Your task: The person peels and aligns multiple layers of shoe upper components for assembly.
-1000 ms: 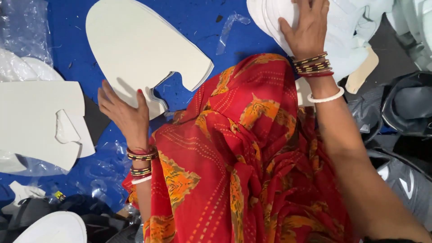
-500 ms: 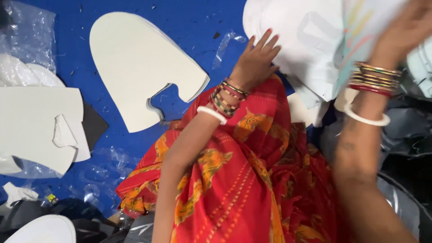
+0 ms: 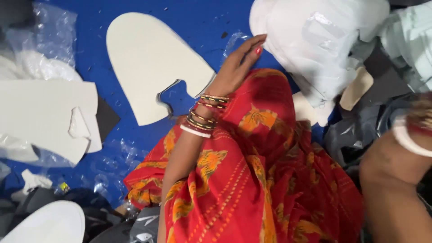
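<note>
My left hand (image 3: 235,68) stretches up and to the right, fingers apart and holding nothing. Its fingertips touch the left edge of a pile of white cut sheets (image 3: 315,45) at the top right. A large cream cut-out with a notched lower edge (image 3: 153,67) lies flat on the blue sheet (image 3: 189,18), just left of that hand. My left wrist wears several bangles. Only my right forearm (image 3: 396,180) and a blurred, bangled wrist show at the right edge; the right hand itself is out of frame. A red and orange patterned cloth (image 3: 252,171) covers my lap.
A stack of white cut pieces (image 3: 45,117) lies at the left, with crumpled clear plastic (image 3: 49,36) above it. Grey and black pieces (image 3: 360,130) are heaped at the right. Another white piece (image 3: 45,225) shows at the bottom left, and pale green material (image 3: 411,40) at the top right.
My left hand left the cream cut-out and swung right to the white pile. My right hand came off that pile and moved out of view to the right.
</note>
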